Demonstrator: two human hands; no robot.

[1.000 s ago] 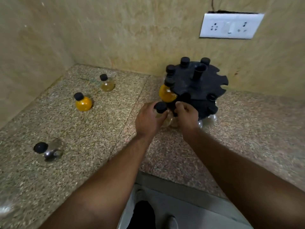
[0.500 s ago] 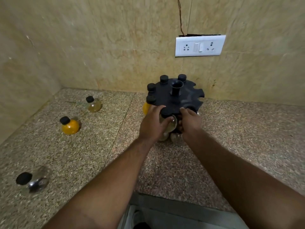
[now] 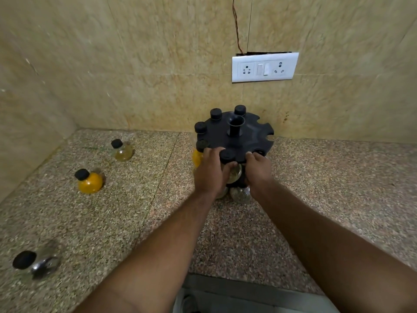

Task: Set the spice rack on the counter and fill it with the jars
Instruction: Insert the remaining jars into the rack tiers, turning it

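Note:
A round black spice rack (image 3: 248,134) stands on the granite counter (image 3: 327,195) near the back wall, with several black-capped jars hanging in its edge slots. Between my hands, a clear jar (image 3: 234,172) with a black cap (image 3: 227,154) sits in the front slot. My left hand (image 3: 208,173) wraps the jar's left side. My right hand (image 3: 258,171) touches its right side and the rack's rim. Three loose jars rest on the counter to the left: a pale yellow one (image 3: 121,150), an orange one (image 3: 89,180) and a clear one (image 3: 37,264).
A white switch and socket plate (image 3: 265,67) is on the tiled wall behind the rack, with a thin wire above it. The side wall closes the counter's left end. The counter's front edge (image 3: 248,283) runs below my forearms.
The jar in my hands has gone from below the rack's rim up into the front slot. My view has tilted upward, so the rack and jars appear lower in the frame.

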